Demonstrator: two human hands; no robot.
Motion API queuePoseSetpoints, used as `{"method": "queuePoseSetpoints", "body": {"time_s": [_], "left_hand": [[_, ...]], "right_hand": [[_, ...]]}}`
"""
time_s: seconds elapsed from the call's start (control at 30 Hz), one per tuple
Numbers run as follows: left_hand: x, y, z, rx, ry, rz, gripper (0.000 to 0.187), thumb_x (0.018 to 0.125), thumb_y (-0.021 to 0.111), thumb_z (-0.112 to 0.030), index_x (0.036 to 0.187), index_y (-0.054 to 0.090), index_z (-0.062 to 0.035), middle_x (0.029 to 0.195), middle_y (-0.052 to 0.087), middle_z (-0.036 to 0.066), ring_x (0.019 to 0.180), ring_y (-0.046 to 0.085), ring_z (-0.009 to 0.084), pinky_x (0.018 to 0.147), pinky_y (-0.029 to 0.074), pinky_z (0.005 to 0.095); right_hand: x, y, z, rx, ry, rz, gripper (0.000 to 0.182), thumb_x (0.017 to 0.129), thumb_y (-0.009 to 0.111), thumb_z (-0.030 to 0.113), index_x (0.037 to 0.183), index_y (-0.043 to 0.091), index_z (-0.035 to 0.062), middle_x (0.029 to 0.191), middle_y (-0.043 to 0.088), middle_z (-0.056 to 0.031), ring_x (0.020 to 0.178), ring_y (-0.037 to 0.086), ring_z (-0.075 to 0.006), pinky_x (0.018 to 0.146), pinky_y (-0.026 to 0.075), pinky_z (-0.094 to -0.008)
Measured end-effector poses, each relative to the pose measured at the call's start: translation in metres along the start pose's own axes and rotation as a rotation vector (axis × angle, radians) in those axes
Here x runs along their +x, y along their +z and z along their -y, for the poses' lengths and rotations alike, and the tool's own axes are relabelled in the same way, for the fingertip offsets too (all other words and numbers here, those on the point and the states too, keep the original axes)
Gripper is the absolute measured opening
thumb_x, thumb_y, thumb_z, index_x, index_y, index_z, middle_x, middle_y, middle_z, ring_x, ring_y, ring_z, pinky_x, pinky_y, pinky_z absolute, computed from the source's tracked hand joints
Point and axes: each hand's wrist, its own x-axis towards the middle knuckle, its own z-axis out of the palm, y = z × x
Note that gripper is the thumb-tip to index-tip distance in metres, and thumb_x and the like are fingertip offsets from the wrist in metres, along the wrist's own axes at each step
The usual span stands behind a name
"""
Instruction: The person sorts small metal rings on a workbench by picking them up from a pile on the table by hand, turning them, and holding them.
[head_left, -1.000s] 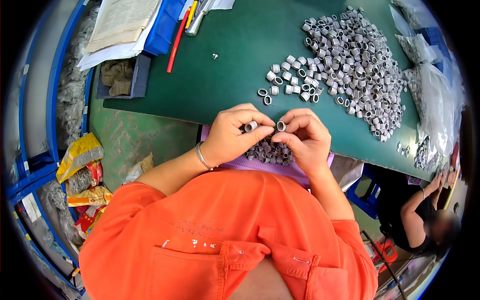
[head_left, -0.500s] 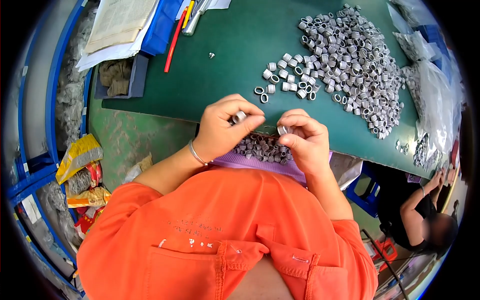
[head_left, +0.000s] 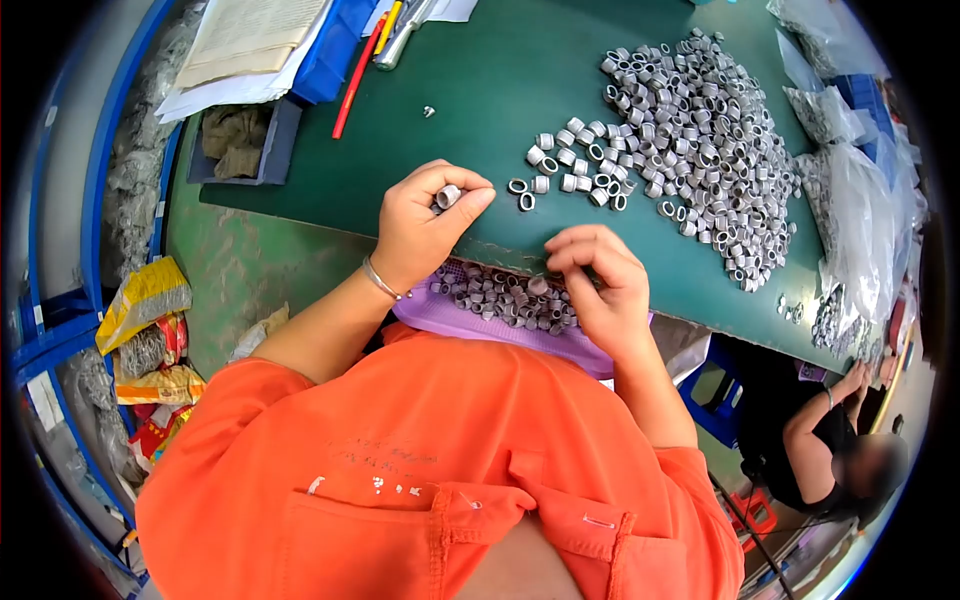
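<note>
grey metal short tubular ring (head_left: 447, 197) clamped btwn thumb & fingers of l hand (head_left: 415, 228), nr bench (head_left: 430, 120) edge. r hand (head_left: 607, 300) grip apart, over purple ribbed plastic bin (head_left: 470, 328) w/ small grey rings (head_left: 500, 300). big loose grey metal ring pile (head_left: 715, 150) on green-topped bench, ahead & to r.

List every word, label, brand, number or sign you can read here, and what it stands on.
No text can be read for certain.
Printed paper, upper left: lines too small to read.
Orange shirt: faint marks on the chest, too blurred to read.
Yellow bag: any print too blurred to read.
White label on the blue shelf: too small to read.
</note>
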Motion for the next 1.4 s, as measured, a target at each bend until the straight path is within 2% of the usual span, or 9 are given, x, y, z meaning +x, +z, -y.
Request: {"method": "queuePoseSetpoints", "body": {"time_s": [0.23,0.37,0.73,0.83,0.9,1.03,1.17,1.3,1.4], "left_hand": [[-0.001,0.000,0.001,-0.026,-0.008,-0.049,0.006,0.077,0.068,-0.004,0.079,0.064,-0.0005,0.073,0.060,0.005,0.066,0.056,0.0111,0.060,0.043,0.0228],[0.000,-0.002,0.001,-0.002,0.028,-0.059,0.006,0.076,0.068,-0.004,0.078,0.064,-0.0008,0.071,0.059,0.005,0.064,0.055,0.0112,0.058,0.042,0.0226],[-0.001,-0.003,0.000,-0.008,-0.007,-0.009,0.003,0.079,0.065,-0.002,0.080,0.063,0.0002,0.076,0.058,0.003,0.068,0.053,0.0081,0.061,0.041,0.0207],[-0.002,-0.003,0.004,-0.040,-0.017,-0.007,0.003,0.079,0.065,-0.002,0.080,0.063,0.0005,0.075,0.058,0.003,0.067,0.052,0.0079,0.060,0.040,0.0208],[-0.001,-0.002,0.003,-0.035,-0.011,-0.014,0.003,0.079,0.065,-0.002,0.080,0.063,0.0006,0.074,0.057,0.003,0.066,0.051,0.0080,0.059,0.040,0.0209],[-0.002,-0.003,0.004,-0.030,0.011,-0.019,0.004,0.078,0.065,-0.002,0.079,0.063,0.0007,0.073,0.057,0.003,0.065,0.050,0.0082,0.058,0.039,0.0213],[-0.002,-0.003,0.004,-0.029,0.002,-0.041,0.004,0.078,0.066,-0.002,0.079,0.062,0.0007,0.073,0.057,0.003,0.064,0.050,0.0083,0.058,0.039,0.0216],[-0.001,-0.002,0.005,-0.036,0.070,-0.086,0.006,0.076,0.069,-0.005,0.077,0.064,-0.0019,0.069,0.057,0.003,0.059,0.052,0.0106,0.053,0.040,0.0233],[-0.001,-0.003,0.002,0.005,0.019,-0.011,0.004,0.077,0.066,-0.001,0.079,0.062,0.0000,0.073,0.057,0.003,0.064,0.051,0.0090,0.058,0.039,0.0215]], "right_hand": [[0.036,0.031,-0.007,-0.442,-0.141,-0.143,0.021,0.072,0.066,0.000,0.092,0.058,-0.0002,0.085,0.056,-0.0130,0.078,0.055,-0.0313,0.068,0.047,-0.0354],[0.026,0.023,-0.005,0.334,0.392,-0.108,0.016,0.078,0.061,-0.007,0.093,0.058,-0.0021,0.089,0.062,-0.0078,0.079,0.062,-0.0148,0.068,0.051,-0.0256],[0.011,0.005,-0.002,1.077,0.542,-0.054,0.017,0.078,0.058,-0.012,0.093,0.056,-0.0044,0.095,0.062,-0.0185,0.085,0.065,-0.0231,0.076,0.055,-0.0304],[0.011,0.005,-0.002,0.872,0.401,-0.017,0.018,0.075,0.057,-0.014,0.088,0.059,-0.0021,0.097,0.063,-0.0146,0.086,0.064,-0.0199,0.075,0.053,-0.0293],[0.016,0.000,-0.004,0.202,0.108,0.150,0.022,0.071,0.054,-0.015,0.085,0.063,0.0005,0.095,0.064,-0.0094,0.084,0.062,-0.0182,0.072,0.051,-0.0294],[0.049,0.029,0.000,-0.451,-0.213,-0.141,0.021,0.070,0.062,-0.005,0.089,0.063,0.0038,0.086,0.057,-0.0074,0.079,0.053,-0.0270,0.070,0.042,-0.0341],[0.059,0.032,-0.008,-0.610,-0.291,-0.139,0.021,0.069,0.069,0.004,0.088,0.062,0.0049,0.084,0.055,-0.0073,0.076,0.049,-0.0272,0.071,0.040,-0.0370],[0.039,0.023,0.001,0.426,0.310,-0.083,0.018,0.078,0.060,-0.008,0.095,0.058,-0.0016,0.091,0.059,-0.0079,0.081,0.059,-0.0168,0.071,0.049,-0.0260],[0.030,0.012,0.002,0.719,0.419,-0.031,0.018,0.082,0.057,-0.009,0.099,0.055,-0.0055,0.097,0.061,-0.0131,0.085,0.062,-0.0161,0.075,0.053,-0.0264]]}}
